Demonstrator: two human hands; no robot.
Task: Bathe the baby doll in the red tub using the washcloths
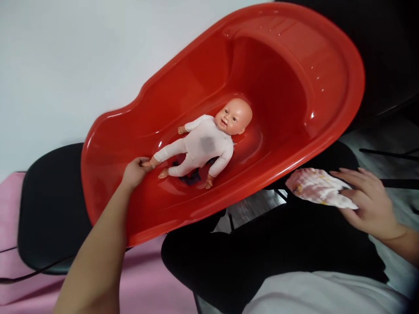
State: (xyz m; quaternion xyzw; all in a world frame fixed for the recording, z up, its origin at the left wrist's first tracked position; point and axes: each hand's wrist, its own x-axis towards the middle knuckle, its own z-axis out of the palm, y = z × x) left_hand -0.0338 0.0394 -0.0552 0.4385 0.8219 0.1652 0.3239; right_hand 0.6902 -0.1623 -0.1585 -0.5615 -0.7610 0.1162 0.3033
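Observation:
A baby doll (pixel 203 144) in a pale pink one-piece suit lies on its back inside a big red plastic baby tub (pixel 294 65). My left hand (pixel 135 171) reaches into the tub and pinches the doll's foot, fingers closed on it. A small dark cloth (pixel 191 178) lies under the doll's legs. My right hand (pixel 366 200) is off to the right, outside the tub, with its fingers lying over a folded pink-and-white patterned cloth (pixel 316 186) and holding it above a black seat.
The tub rests across two black chair seats (pixel 49 209). A pink surface (pixel 153 283) lies below at the left, with a dark cable across it. A white wall is behind. My white clothing shows at the bottom right.

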